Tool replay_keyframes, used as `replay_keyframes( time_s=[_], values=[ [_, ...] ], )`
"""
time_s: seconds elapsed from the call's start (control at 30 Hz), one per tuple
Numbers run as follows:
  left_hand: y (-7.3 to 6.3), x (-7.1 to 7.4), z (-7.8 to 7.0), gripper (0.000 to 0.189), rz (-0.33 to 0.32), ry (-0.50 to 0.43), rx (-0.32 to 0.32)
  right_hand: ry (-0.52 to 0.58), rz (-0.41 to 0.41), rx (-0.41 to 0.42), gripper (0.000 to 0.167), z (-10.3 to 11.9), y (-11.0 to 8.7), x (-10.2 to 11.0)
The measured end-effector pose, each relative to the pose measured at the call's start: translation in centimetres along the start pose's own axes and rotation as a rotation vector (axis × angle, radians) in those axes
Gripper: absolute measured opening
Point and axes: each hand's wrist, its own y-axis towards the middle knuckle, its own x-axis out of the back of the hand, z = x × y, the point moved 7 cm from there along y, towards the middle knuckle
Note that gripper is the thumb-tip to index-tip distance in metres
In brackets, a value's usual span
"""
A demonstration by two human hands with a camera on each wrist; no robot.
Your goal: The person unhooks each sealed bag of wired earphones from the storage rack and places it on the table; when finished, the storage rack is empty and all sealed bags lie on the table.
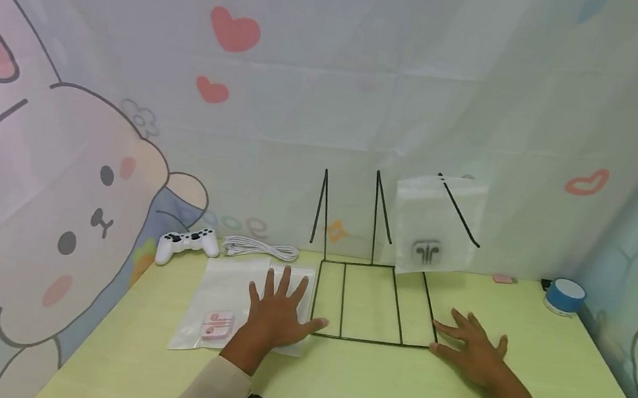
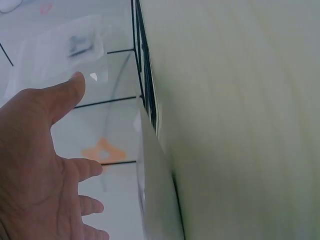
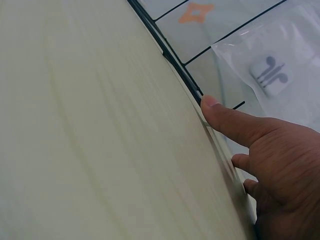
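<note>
We see a person setting 2 spread hands beside a black wire rack [image 1: 398, 305] on a pale green worktop [image 1: 365, 396], the rack's base lying flat near the middle of the back edge and 3 bent prongs rising behind it. The left hand [image 1: 276, 315] fans its 5 fingers over the right part of flat pale plastic packaging [image 1: 229, 288], its thumb reaching across the rack's left side; we cannot tell whether it touches the wire. The right hand [image 1: 472, 350], fingers also parted, appears in our right wrist view to touch the rack's front right corner with its thumb. From the rightmost prong hangs a translucent bag [image 1: 444, 223] with dark-printed earphones [image 1: 426, 251] showing low inside it. To the left, a pink square pack [image 1: 217, 325] shows at the packaging's near end. Toward the worktop's back left corner we find a white game controller [image 1: 188, 245], with a bundled white cable [image 1: 259, 249] just beside it along the back edge. A small pink block [image 1: 501, 279] lies at that edge to the right of the rack, and a blue-and-white roll [image 1: 565, 297] stands near the back right corner. Behind everything, we see a backdrop [image 1: 338, 59] printed with a rabbit and hearts.
</note>
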Motion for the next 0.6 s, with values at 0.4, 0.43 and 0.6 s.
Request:
replay_keyframes(
  time_s=[0.4, 0.43, 0.6],
  values=[
    [1.2, -2.5, -4.2, 0.106, 0.054, -0.01, -0.072, 0.015, 0.006, 0.003, 0.062, 0.1, -0.1, 0.0],
    [1.3, -2.7, -4.4, 0.105, 0.051, -0.014, -0.077, 0.017, 0.006, 0.004, 0.063, 0.1, -0.1, 0.0],
    [2.0, -3.8, -5.6, 0.104, 0.044, 0.006, -0.074, 0.031, 0.008, 0.005, 0.062, 0.1, -0.1, 0.0]
  ],
)
